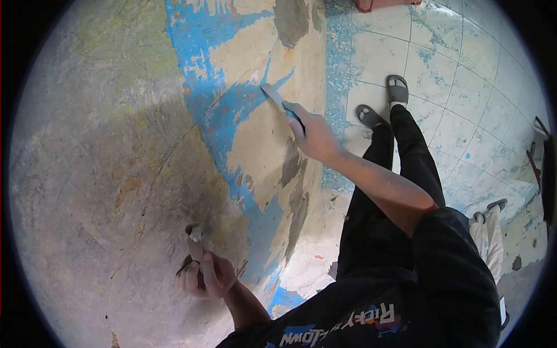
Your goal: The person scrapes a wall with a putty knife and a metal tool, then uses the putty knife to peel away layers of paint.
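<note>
My right hand (312,132) is closed around the handle of a scraper (272,94). Its narrow flat blade reaches up and left, its tip at a patch of blue paint (246,100) on the wall (255,142). Around that patch, beige and grey surface shows. Lower left, my left hand (210,278) has its fingers curled round a short tool (196,245) whose end, with a whitish lump on it, is close to the grey, stained part of the wall. I cannot tell the kind of this tool, as the fingers hide much of it.
Pale floor tiles (432,84) run along the wall's right side, strewn with blue flakes (337,75). My feet in grey slides (397,90) stand there. A red object (387,4) lies at the top edge. At right, another person's pale trousers (493,243) show.
</note>
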`<action>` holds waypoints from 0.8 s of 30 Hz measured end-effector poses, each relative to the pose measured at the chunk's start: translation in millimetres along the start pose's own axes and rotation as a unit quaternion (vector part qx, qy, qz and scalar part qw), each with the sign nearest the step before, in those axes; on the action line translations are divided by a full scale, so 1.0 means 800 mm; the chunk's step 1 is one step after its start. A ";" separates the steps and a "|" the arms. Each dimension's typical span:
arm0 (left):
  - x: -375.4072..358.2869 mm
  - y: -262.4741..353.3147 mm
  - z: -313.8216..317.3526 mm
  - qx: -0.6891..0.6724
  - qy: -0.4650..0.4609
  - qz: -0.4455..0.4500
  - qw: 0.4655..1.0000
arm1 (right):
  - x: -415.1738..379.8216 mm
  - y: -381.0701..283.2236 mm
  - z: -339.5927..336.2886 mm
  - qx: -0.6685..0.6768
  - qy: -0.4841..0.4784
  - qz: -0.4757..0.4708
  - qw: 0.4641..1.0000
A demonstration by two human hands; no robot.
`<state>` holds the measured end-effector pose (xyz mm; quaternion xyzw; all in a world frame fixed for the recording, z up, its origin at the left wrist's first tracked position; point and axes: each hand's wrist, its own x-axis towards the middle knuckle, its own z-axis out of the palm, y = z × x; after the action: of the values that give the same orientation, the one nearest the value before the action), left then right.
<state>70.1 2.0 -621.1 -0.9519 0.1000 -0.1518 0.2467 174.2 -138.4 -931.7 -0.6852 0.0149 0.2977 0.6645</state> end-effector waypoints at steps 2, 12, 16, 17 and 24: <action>-0.007 -0.004 -0.004 -0.010 -0.004 0.006 1.000 | 0.006 -0.004 -0.001 0.015 -0.004 0.031 0.999; -0.016 -0.006 -0.010 -0.013 0.007 -0.014 1.000 | -0.008 -0.022 0.016 0.037 0.005 0.085 0.996; -0.019 -0.010 -0.010 -0.034 0.047 -0.007 0.998 | 0.046 -0.011 -0.004 0.005 0.018 0.067 0.998; -0.021 -0.014 -0.011 -0.032 0.055 0.002 0.998 | 0.041 -0.010 -0.006 -0.025 -0.001 0.075 0.997; -0.013 -0.010 -0.008 -0.025 0.062 0.015 0.998 | 0.032 -0.027 -0.001 -0.008 0.007 0.077 0.997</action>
<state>59.5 8.4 -614.5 -0.9450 0.1330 -0.2045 0.2179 204.9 -127.0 -923.1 -0.6897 0.0698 0.3427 0.6341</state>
